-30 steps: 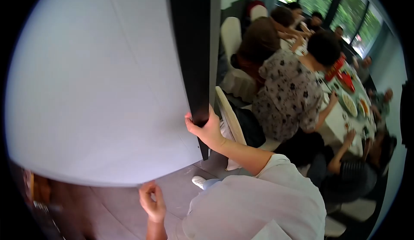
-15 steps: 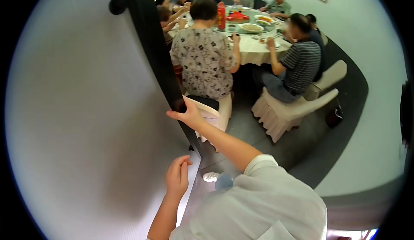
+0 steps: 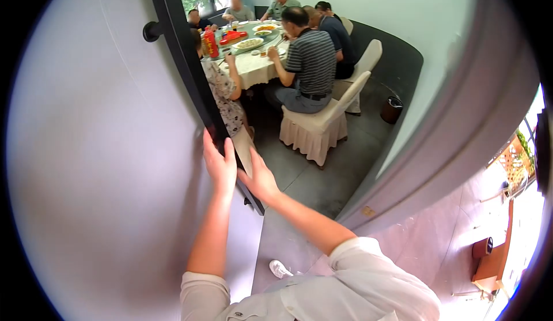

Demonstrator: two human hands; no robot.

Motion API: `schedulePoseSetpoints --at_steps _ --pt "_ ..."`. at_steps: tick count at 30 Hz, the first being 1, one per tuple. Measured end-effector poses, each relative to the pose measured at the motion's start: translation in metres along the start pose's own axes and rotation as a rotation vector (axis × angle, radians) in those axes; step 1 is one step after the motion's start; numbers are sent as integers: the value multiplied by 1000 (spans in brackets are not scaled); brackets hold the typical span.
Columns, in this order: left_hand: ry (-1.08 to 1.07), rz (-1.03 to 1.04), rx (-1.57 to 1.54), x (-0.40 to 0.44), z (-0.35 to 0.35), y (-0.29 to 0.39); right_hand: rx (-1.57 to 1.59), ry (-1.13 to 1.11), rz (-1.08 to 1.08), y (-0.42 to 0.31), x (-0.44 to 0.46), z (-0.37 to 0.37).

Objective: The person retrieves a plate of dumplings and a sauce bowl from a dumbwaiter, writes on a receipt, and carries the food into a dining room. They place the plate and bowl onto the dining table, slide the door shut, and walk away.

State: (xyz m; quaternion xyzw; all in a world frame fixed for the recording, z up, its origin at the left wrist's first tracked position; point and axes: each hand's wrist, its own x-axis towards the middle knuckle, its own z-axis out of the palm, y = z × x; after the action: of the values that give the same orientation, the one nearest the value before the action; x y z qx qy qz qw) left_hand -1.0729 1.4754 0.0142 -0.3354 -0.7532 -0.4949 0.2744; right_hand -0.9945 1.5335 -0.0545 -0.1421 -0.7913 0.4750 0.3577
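Observation:
A tall pale door (image 3: pixel 127 165) with a dark edge strip (image 3: pixel 187 76) stands partly open before me. My left hand (image 3: pixel 220 162) lies against the strip, fingers stretched upward and thumb apart. Just to its right is my right hand (image 3: pixel 262 177), its fingers extended along the door's far side and its thumb at the edge. Both hands touch the door and hold no loose object. A round black door handle (image 3: pixel 152 31) sticks out of the near face higher up.
Beyond the doorway, several people sit at a round table (image 3: pixel 259 74) with dishes. A covered chair (image 3: pixel 319 128) stands behind the person in a striped shirt (image 3: pixel 314 59). A bin (image 3: pixel 391 109) is by the wall. A curved door frame (image 3: pixel 426 131) bounds the right side.
My left hand has risen onto the door edge. My right hand has shifted lower along it, its thumb drawn back from the near face. The view has turned right, showing more floor outside.

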Motion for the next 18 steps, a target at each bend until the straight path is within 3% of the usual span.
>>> schedulePoseSetpoints --at_steps 1,2,3,7,14,18 --pt "-32 -32 -117 -3 9 7 11 -107 65 3 -31 -26" --pt "22 12 -107 -10 19 6 -15 -119 -36 21 -68 -38" --pt "8 -6 -105 -15 20 14 -12 -266 48 23 -102 -63" --pt "-28 -21 -65 -37 29 50 29 -435 164 44 -221 -153" --pt "-58 -39 36 -83 40 102 43 -316 438 79 -344 -249" --pt "-123 16 -117 -95 44 115 30 -233 549 83 -366 -268"
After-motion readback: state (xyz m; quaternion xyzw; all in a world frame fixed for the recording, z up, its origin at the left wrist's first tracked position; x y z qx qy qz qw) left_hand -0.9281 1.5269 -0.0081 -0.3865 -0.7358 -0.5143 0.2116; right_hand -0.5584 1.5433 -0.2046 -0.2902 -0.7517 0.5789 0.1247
